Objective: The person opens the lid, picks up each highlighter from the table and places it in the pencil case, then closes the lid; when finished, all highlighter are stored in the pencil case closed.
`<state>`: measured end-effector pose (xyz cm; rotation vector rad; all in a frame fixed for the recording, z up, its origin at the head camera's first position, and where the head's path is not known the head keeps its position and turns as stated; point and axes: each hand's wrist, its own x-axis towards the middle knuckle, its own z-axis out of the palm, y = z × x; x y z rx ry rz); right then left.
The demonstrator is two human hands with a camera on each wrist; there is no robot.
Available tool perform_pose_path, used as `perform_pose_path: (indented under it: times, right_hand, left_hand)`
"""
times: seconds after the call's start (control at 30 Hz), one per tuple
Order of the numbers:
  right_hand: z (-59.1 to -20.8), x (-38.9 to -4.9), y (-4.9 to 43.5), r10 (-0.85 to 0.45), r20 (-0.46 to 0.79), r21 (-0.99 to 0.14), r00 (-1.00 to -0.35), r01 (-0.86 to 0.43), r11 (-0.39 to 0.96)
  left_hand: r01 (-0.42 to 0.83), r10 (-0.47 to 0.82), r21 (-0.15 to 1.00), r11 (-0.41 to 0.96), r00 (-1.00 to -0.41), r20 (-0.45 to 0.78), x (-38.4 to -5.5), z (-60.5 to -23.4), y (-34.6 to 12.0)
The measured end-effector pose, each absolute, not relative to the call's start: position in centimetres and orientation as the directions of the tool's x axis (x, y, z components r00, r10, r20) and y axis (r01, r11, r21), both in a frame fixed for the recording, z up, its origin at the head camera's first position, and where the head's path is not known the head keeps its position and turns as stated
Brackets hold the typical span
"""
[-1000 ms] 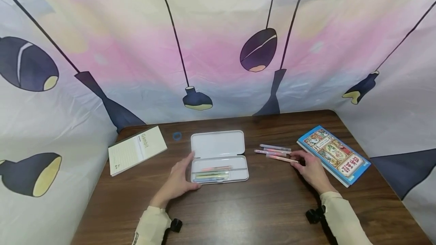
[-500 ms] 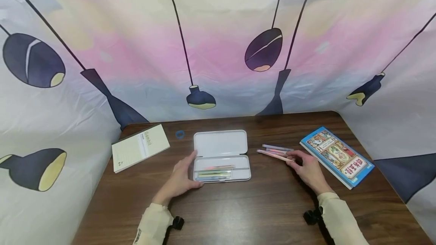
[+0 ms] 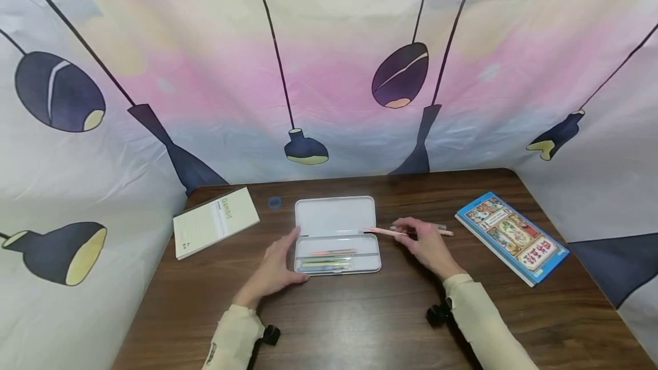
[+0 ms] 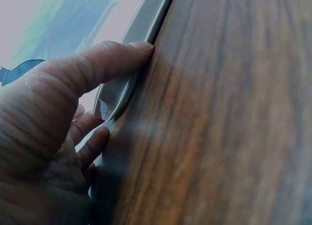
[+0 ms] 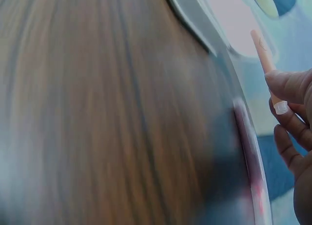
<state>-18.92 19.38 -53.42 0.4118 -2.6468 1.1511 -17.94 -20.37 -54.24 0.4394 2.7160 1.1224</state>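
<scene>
Left hand (image 3: 272, 274) at case (image 3: 366, 265) — pens (image 3: 329, 259) inside

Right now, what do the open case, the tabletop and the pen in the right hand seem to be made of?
Open case: white and smooth, with thin rims and rounded corners; coated metal or plastic, I can't tell which.
Tabletop: brown streaked grain with a soft sheen; wood or wood-look laminate.
Pen: smooth peach barrel with a whitish, translucent-looking end; probably plastic.
</scene>
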Motion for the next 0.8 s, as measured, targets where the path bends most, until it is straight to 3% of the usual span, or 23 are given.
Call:
perform_pose_path:
  times: [0.5,0.8]
  right_hand:
    - [-53.1,-20.6,10.9,-0.356,0.313,-0.694,-0.880,-0.468,0.547]
    - [-53.0,-20.9,8.5,-0.406,0.280,-0.643,-0.870,-0.483,0.594]
  left_hand:
    - [0.200,0.338,0.715,0.670,-0.940,-0.053,-18.0,-54.3,-20.3]
    - [0.194,0.329,0.721,0.665,-0.943,-0.049,-17.9,-54.3,-20.4]
